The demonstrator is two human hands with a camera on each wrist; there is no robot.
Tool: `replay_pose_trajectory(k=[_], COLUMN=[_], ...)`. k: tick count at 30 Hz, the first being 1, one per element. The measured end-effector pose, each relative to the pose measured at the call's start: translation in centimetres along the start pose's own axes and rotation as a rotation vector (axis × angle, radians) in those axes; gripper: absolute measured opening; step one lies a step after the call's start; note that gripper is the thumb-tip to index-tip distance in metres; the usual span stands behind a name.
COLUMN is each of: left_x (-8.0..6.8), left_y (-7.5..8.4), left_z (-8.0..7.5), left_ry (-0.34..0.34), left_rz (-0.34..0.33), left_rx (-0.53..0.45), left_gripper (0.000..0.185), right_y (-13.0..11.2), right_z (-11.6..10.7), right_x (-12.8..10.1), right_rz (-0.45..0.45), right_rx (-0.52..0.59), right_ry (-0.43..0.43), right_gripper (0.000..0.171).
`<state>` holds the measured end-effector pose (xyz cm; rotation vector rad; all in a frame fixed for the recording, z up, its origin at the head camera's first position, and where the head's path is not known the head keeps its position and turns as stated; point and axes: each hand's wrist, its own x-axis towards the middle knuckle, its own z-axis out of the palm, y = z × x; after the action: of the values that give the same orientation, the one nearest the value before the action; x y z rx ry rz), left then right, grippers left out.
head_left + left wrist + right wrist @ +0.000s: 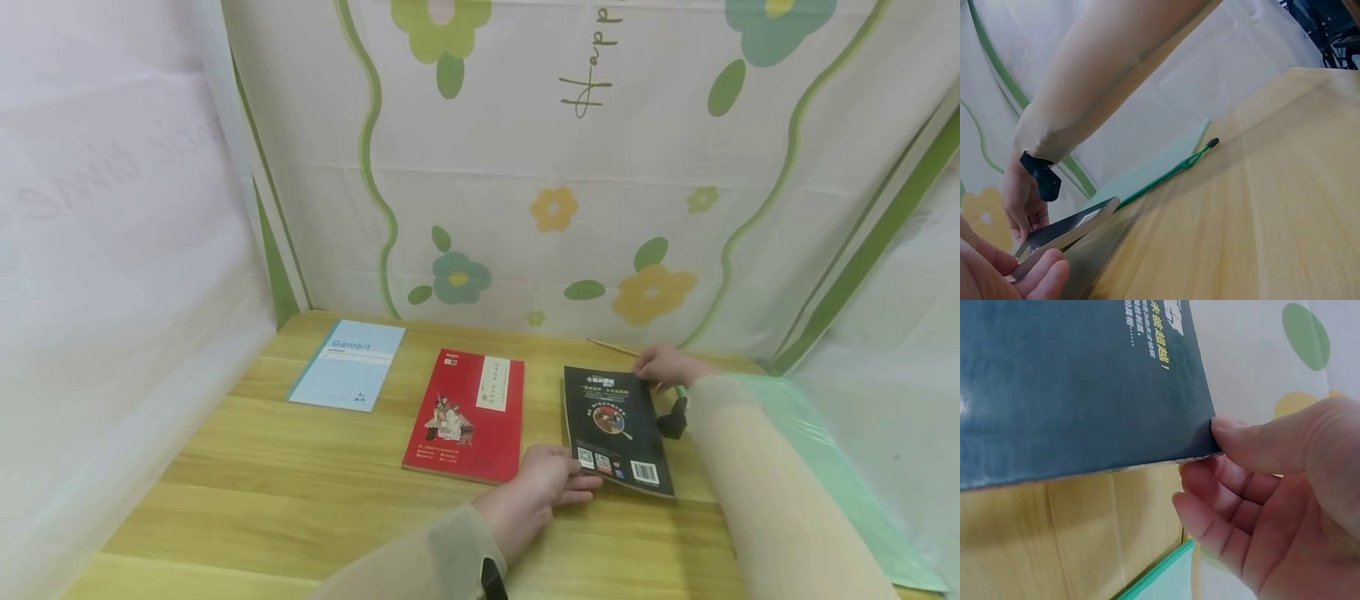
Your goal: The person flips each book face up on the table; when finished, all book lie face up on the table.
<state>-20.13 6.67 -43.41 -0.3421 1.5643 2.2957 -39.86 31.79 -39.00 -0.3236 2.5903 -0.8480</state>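
Note:
A black book (pixel 618 429), with white and yellow print and a barcode on its cover, is held between both hands above the wooden table. At its near left corner, my left hand (pixel 542 487) pinches it, thumb on top and fingers beneath. My right hand (pixel 666 367) grips the far right corner; in the right wrist view the thumb presses the cover (pixel 1085 387) and the other fingers curl under the edge. In the left wrist view the book (pixel 1063 231) is tilted, with its page edges showing. Left of it lies a red book (pixel 491 417), close to my left hand.
A light blue "Gambit" notebook (pixel 348 367) lies at the back left. Under the right forearm is a pale green sheet (pixel 817 450). A green cord-like thing with a dark tip (pixel 1160 181) lies near it. A thin stick (pixel 611 346) lies by the flowered back curtain (pixel 510 150).

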Motion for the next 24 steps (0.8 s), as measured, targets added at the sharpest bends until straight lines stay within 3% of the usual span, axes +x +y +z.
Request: replay_pose_trajectory(k=[12,24], left_x=[0.3,0.2], left_y=[-0.6,-0.5], left_z=[-0.2,-0.2], left_ry=[0.035,0.081], left_rz=[0.028,0.085], left_rx=[0.062,0.025], left_gripper=[0.030,0.020], right_y=[0.2,0.9], right_z=[-0.7,-1.4], right_x=[-0.6,-1.2], right_rz=[-0.012,-0.064], right_rx=[0.059,0.130], right_ry=[0.036,0.030], right_gripper=[0.009,0.010])
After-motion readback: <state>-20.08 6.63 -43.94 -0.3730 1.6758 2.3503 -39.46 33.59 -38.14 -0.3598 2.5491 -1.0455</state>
